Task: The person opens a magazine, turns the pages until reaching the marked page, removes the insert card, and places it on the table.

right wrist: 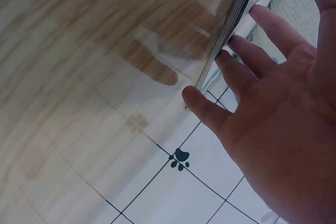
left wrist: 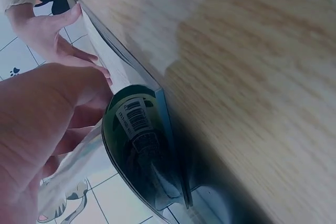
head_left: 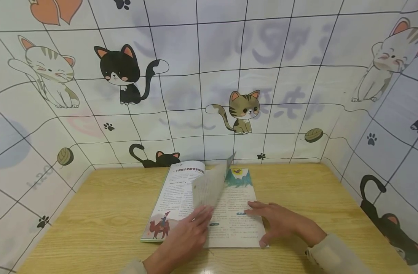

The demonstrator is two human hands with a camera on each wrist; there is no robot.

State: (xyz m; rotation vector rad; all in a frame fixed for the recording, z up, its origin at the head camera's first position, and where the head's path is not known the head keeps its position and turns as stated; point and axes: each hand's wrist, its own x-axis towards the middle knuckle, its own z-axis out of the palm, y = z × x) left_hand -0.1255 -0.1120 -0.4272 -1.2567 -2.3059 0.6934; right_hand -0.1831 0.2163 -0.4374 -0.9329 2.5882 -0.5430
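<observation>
An open magazine (head_left: 236, 224) lies on the table with printed text on both sides. A camel picture shows on its left page (head_left: 174, 194), and green mountains top the right one. Between them a single leaf (head_left: 210, 186) stands partly lifted and curved. My left hand (head_left: 195, 230) lies over the lower middle, its extended fingers against the foot of the lifted leaf. My right hand (head_left: 281, 220) rests at the right page's outer edge, fingers spread over the paper and thumb near the bottom corner. The left wrist view shows a barcode (left wrist: 135, 115) on the curved cover underneath.
The wood-grain table (head_left: 109, 205) extends on both sides of the magazine. A white cloth wall (head_left: 181, 95) with grid lines and cartoon cats closes off the back and sides. The magazine's top edge lies close to the back wall.
</observation>
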